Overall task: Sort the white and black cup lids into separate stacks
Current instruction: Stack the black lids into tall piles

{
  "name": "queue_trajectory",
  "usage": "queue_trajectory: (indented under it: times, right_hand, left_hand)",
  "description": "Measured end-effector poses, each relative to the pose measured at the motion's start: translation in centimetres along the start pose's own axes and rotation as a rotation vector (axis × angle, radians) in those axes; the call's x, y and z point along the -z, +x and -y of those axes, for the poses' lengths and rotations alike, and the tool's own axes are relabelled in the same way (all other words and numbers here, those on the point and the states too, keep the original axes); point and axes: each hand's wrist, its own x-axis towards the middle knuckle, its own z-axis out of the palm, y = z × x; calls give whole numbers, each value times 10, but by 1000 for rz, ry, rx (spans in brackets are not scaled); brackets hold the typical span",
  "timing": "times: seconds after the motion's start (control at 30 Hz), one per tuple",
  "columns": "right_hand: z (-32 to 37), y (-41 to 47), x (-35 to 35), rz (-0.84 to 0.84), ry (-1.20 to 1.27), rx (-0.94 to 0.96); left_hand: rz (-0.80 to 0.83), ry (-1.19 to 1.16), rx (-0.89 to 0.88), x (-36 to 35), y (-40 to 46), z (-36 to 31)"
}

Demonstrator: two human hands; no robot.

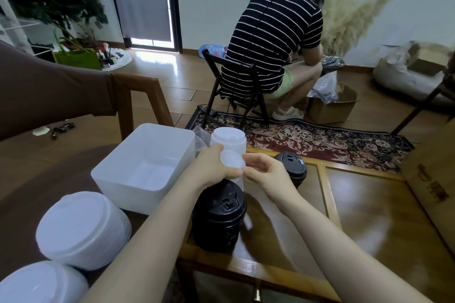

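My left hand (211,167) grips a small bunch of white cup lids (232,161) held above the table. My right hand (264,172) touches the right edge of that bunch with its fingertips, fingers bent. Directly below stands a tall stack of black lids (219,216). A second, shorter stack of black lids (293,167) sits behind my right hand. A stack of white lids (229,140) stands at the far edge, behind my hands.
An open white plastic bin (147,167) sits to the left. Two stacks of wide white lids (81,229) stand at the near left. A cardboard box (433,179) is at the right. A person sits on a folding chair beyond the glass table (369,216).
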Motion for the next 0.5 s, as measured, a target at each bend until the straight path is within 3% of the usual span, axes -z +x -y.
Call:
queue_trajectory:
  times: [0.27, 0.5]
  right_hand:
    - [5, -17, 11, -20, -66, 0]
    - [3, -57, 18, 20, -11, -99]
  left_hand:
    - [-31, -39, -16, 3, -8, -1]
    - [-220, -133, -105, 10, -60, -3]
